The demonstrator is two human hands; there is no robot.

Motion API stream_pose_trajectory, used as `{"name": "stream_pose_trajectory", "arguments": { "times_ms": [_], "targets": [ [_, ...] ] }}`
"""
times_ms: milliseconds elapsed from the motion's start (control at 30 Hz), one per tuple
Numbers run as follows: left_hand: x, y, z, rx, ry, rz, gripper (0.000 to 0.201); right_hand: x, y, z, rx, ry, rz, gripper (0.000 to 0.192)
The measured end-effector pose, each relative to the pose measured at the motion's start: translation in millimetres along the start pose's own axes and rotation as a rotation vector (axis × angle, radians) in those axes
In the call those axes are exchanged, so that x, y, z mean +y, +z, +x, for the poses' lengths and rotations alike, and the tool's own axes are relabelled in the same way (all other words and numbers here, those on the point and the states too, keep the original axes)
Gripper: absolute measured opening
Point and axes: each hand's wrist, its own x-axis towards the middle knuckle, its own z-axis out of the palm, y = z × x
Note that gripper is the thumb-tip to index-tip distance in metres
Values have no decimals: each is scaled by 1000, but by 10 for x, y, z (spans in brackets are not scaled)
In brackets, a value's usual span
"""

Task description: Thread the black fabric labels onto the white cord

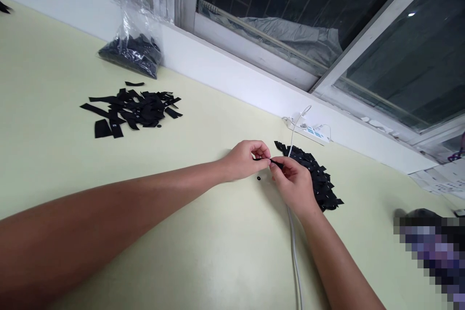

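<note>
Item: one black strip (271, 161), thin and short, pinched between both hands above a pale green table (203, 252). Left hand (244, 160): fingertips closed on the strip's left end. Right hand (293, 181): thumb and forefinger closed on its right end, so the hands are drawn close together, nearly touching. A small black ring (258, 178) is noted on the table just below the hands. A heap of small black pieces (319, 179) lies just beyond the right hand; a looser pile of black strips (134, 109) and a clear bag of black pieces (132, 48) are kept well apart to the left. A white cable (295, 252) runs under the right wrist. For neat handling, the strip is best held taut and level, gripped only at its ends.
</note>
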Motion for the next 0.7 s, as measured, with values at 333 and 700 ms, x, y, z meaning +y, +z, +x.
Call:
{"name": "stream_pose_trajectory", "arguments": {
  "times_ms": [333, 700],
  "targets": [
    [35, 10, -27, -6, -4, 112, 7, -2, -8, 10, 6, 66, -27, 24],
    [27, 7, -3, 190, 42, 172, 2, 19, -45, 25, -63, 30, -35, 21]
  ]
}}
